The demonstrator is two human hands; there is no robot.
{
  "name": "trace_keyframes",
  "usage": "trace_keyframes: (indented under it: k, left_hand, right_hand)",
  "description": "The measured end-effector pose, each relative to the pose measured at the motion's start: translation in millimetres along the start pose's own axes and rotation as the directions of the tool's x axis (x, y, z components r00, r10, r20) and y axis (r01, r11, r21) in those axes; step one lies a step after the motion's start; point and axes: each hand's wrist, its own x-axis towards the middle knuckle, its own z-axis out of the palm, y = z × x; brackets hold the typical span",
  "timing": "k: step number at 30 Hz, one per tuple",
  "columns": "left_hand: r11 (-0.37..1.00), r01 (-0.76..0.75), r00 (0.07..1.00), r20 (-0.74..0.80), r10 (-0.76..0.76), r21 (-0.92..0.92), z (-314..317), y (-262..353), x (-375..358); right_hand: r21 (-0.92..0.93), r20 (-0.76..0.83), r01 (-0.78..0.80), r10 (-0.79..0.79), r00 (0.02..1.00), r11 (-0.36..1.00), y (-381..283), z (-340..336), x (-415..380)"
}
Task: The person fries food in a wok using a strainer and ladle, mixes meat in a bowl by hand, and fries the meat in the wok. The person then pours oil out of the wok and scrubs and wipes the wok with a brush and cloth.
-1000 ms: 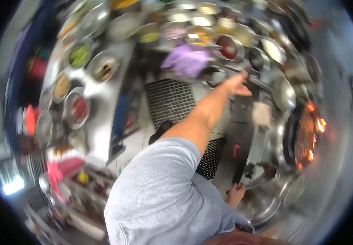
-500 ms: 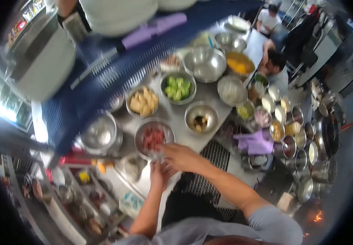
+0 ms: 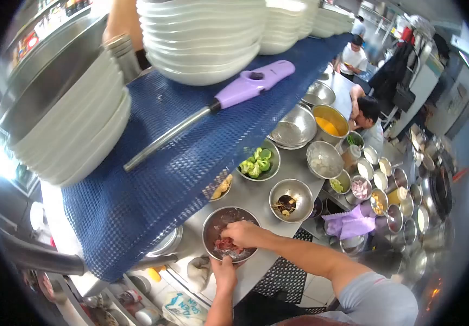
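A metal bowl (image 3: 208, 228) of raw red meat (image 3: 229, 247) stands on the steel counter in front of me. My left hand (image 3: 224, 273) grips its near rim. Inside the bowl, my right hand (image 3: 240, 233) has its fingers curled down into the meat; the fingertips are partly hidden. To the right is a metal bowl (image 3: 292, 201) with dark sauce and pale pieces in it. Behind are a bowl of green vegetable pieces (image 3: 256, 163) and a partly covered bowl of yellowish chunks (image 3: 222, 187). A whitish cloth (image 3: 197, 273) lies left of my left hand.
Above the counter's far side, a shelf with blue mesh (image 3: 180, 141) carries stacked white bowls (image 3: 202, 43) and a purple lighter (image 3: 256, 84). Several ingredient containers and a purple cloth (image 3: 348, 221) are at right. Flames (image 3: 434, 296) show at lower right. Co-workers (image 3: 366, 111) are farther back.
My right hand has gone from the bowl's near edge, beside my left hand, into the meat. My left hand now holds the rim. The view has shifted, showing more of the shelf.
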Motion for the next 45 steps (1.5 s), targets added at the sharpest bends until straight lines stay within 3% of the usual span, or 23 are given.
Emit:
trace_keyframes:
  k: [2,5,7,8,10,11,12,14,15,16,17,19,21,23,25,27,29,31,33,40,42,44,45]
  left_hand:
    - [0.992,0.032,0.999,0.037,-0.037,0.121,-6.8,0.9,0.1]
    - [0.970,0.087,0.985,0.128,-0.118,0.226,-11.4,5.2,-10.3]
    - [0.957,0.112,0.966,0.198,-0.168,0.267,-14.0,-5.3,-16.7]
    - [0.950,0.137,0.944,0.253,-0.210,0.279,-12.3,-10.7,-21.5]
    - [0.929,0.161,0.928,0.269,-0.258,0.335,6.5,-11.2,-37.3]
    - [0.912,0.194,0.914,0.271,-0.302,0.361,15.2,-16.2,-48.2]
    - [0.948,0.150,0.911,0.334,-0.243,0.280,9.6,-41.9,-49.8]
    - [0.878,0.024,0.872,0.419,-0.252,0.478,29.5,-49.4,-73.2]
    - [0.837,-0.062,0.844,0.477,-0.246,0.543,38.4,-56.8,-85.9]
    - [0.817,0.219,0.835,0.331,-0.440,0.533,59.1,-57.2,-106.4]
    - [0.711,0.101,0.797,0.371,-0.477,0.696,62.0,-71.2,-113.2]
    - [0.664,-0.090,0.748,0.491,-0.446,0.742,67.2,-106.7,-136.0]
    - [0.678,-0.141,0.656,0.582,-0.482,0.721,92.6,-130.3,-167.9]
    - [0.677,-0.066,0.505,0.609,-0.611,0.733,124.3,-156.4,-204.2]
    - [0.628,-0.364,0.351,0.726,-0.591,0.688,144.8,-187.1,-231.2]
    - [0.690,-0.132,0.173,0.702,-0.691,0.712,186.0,-199.9,-297.0]
    - [0.667,-0.104,0.036,0.673,-0.739,0.738,213.3,-226.5,-345.9]
    - [0.645,-0.108,-0.058,0.643,-0.764,0.757,234.3,-251.7,-394.8]
    - [0.646,-0.113,-0.142,0.632,-0.762,0.755,252.8,-267.4,-445.5]
    - [0.594,-0.129,-0.222,0.560,-0.798,0.794,277.9,-317.2,-512.1]
    - [0.609,-0.117,-0.204,0.581,-0.788,0.785,275.3,-320.4,-512.1]
    - [0.618,-0.100,-0.206,0.591,-0.780,0.780,273.8,-313.6,-511.8]
    - [0.621,-0.099,-0.185,0.598,-0.780,0.778,273.8,-309.1,-511.2]
  right_hand:
    - [-0.032,-0.012,-0.016,0.016,1.000,0.999,-2.5,-10.2,-8.2]
    - [0.147,0.024,-0.242,0.241,0.970,0.959,-36.6,-50.8,-32.9]
    - [0.109,-0.272,-0.197,0.220,0.937,0.974,-44.9,-56.2,-55.6]
    - [0.124,-0.293,-0.206,0.234,0.927,0.971,-43.8,-49.7,-71.7]
    - [-0.162,-0.135,-0.208,0.187,0.973,0.965,-44.5,-33.4,-108.5]
    - [-0.148,-0.156,-0.214,0.191,0.969,0.965,-44.4,-31.0,-128.3]
    - [0.020,-0.216,-0.169,0.170,0.962,0.985,-45.8,-29.1,-150.8]
    - [0.192,-0.306,-0.114,0.170,0.937,0.975,-46.6,-24.5,-194.2]
    - [0.262,-0.206,-0.252,0.309,0.928,0.932,-49.2,-21.8,-215.1]
    - [0.316,-0.087,-0.386,0.431,0.898,0.867,-52.7,-17.2,-237.6]
    - [0.323,-0.059,-0.448,0.490,0.870,0.834,-54.8,-12.7,-263.8]
    - [0.456,-0.091,-0.549,0.651,0.754,0.700,-71.9,-13.1,-320.0]
    - [0.419,-0.392,-0.582,0.717,0.577,0.697,-102.7,-24.0,-377.2]
    - [0.418,-0.435,-0.625,0.749,0.499,0.659,-112.6,-10.8,-443.5]
    - [0.590,-0.440,-0.632,0.856,0.271,0.503,-151.1,-23.0,-496.1]
    - [0.523,-0.497,-0.771,0.865,0.071,0.364,-171.8,-5.3,-561.2]
    - [0.689,-0.444,-0.670,0.892,-0.086,0.278,-198.4,-6.5,-624.1]
    - [0.869,-0.417,-0.386,0.879,-0.231,0.311,-266.5,-37.5,-670.6]
    - [0.835,-0.492,-0.457,0.790,-0.367,0.307,-304.4,-50.6,-730.9]
    - [0.880,-0.433,-0.464,0.568,-0.700,0.100,-361.0,-74.0,-911.4]
    - [0.885,-0.402,-0.464,0.573,-0.714,0.042,-338.8,-51.5,-953.9]
    - [0.756,-0.430,-0.619,0.551,-0.715,-0.214,-312.1,-21.7,-983.2]
    - [0.754,-0.433,-0.626,0.566,-0.701,-0.200,-306.5,-13.0,-987.1]
